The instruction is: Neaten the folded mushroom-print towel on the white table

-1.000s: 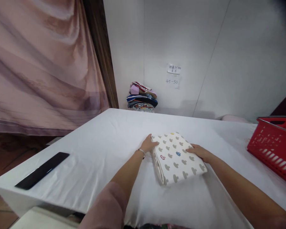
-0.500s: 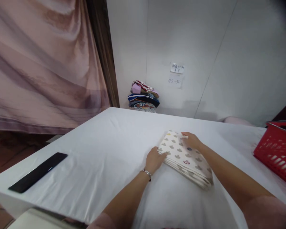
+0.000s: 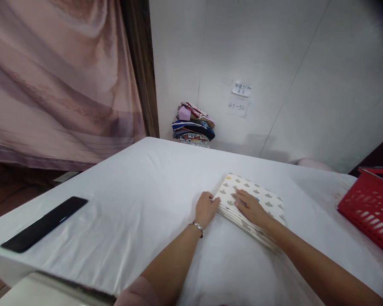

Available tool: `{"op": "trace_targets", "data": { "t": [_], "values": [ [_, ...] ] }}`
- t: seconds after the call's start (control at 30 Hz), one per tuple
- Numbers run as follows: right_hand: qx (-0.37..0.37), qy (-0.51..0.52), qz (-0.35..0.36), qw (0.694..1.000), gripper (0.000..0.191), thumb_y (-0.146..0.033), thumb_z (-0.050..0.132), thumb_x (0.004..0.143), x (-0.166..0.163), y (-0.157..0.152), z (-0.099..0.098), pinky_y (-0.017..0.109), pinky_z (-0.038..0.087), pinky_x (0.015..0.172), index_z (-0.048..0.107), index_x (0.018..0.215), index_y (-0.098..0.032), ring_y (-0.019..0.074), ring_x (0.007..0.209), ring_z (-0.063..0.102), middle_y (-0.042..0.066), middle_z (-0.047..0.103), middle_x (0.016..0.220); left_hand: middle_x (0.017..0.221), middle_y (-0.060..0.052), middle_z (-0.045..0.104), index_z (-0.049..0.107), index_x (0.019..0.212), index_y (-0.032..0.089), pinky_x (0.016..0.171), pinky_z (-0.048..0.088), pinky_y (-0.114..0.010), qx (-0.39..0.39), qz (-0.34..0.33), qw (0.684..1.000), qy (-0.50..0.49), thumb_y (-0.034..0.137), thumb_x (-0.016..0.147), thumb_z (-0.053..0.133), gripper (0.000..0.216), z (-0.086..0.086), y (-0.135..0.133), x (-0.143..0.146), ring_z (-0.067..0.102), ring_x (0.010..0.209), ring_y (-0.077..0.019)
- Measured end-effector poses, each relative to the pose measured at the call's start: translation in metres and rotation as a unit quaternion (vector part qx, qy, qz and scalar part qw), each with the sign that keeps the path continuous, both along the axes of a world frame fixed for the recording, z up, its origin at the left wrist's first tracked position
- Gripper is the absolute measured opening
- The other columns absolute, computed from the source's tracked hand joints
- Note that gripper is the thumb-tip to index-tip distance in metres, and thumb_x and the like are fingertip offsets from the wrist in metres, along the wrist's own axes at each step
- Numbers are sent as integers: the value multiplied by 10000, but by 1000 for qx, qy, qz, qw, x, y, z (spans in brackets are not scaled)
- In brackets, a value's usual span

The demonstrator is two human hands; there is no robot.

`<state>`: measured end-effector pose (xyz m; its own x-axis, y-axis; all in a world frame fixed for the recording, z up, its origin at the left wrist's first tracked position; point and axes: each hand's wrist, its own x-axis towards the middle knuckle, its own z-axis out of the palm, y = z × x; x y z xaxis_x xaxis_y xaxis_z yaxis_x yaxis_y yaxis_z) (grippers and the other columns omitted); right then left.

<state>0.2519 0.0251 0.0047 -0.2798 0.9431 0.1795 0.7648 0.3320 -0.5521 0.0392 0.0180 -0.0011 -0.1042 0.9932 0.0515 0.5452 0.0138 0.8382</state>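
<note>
A folded white cloth (image 3: 265,199) printed with grey mouse-head shapes lies on the white table (image 3: 137,191). My left hand (image 3: 206,208) rests against its near-left corner, fingers curled at the layered edge. Flat on top of the cloth lies my right hand (image 3: 249,207), fingers stretched out and pressing down near the left side. A thin bracelet sits on my left wrist.
A long black device (image 3: 43,223) lies near the table's left edge. A red plastic basket (image 3: 372,208) stands at the right. Behind the table, a stack of folded clothes (image 3: 193,125) sits against the white wall below paper notes (image 3: 241,89). A pink curtain (image 3: 57,80) hangs left.
The cloth has been turned on the table, its layered edge now toward me. My right hand slid from the far corner back onto the top; my left stayed at the near-left corner.
</note>
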Motion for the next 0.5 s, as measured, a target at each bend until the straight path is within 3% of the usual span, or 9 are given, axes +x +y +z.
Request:
{"op": "trace_targets", "data": {
  "t": [0.1, 0.2, 0.33, 0.5],
  "values": [
    [11, 49, -7, 999, 360, -435, 475, 830, -18, 3, 12, 389, 335, 1017, 628, 1095, -245, 247, 1213, 435, 56, 529, 1280, 862, -22, 554, 506, 778, 207, 687, 402, -276, 59, -14, 998, 27, 328, 795, 516, 123, 2, -3, 0, 519, 755, -149],
    [-17, 92, -34, 995, 351, -439, 444, 837, -41, 3, 20, 354, 435, 878, 639, 1042, -232, 229, 994, 570, 49, 641, 1072, 919, -40, 547, 532, 856, 208, 776, 392, -292, 135, -71, 986, 69, 244, 803, 497, 73, 5, -7, 2, 504, 869, -172],
    [-64, 129, -64, 988, 341, -459, 459, 818, -58, 3, 20, 325, 439, 821, 660, 962, -223, 214, 887, 592, 30, 681, 937, 940, -49, 554, 568, 877, 213, 824, 374, -312, 178, -147, 966, 116, 148, 793, 482, 137, 6, -12, 5, 483, 920, -185],
    [-64, 128, -82, 986, 355, -454, 491, 784, -59, 4, 16, 312, 428, 742, 647, 971, -196, 205, 801, 587, 35, 674, 858, 871, -31, 558, 588, 849, 205, 754, 383, -293, 215, -149, 957, 125, 126, 766, 499, 146, 0, -9, 6, 491, 844, -170]
  ]
}}
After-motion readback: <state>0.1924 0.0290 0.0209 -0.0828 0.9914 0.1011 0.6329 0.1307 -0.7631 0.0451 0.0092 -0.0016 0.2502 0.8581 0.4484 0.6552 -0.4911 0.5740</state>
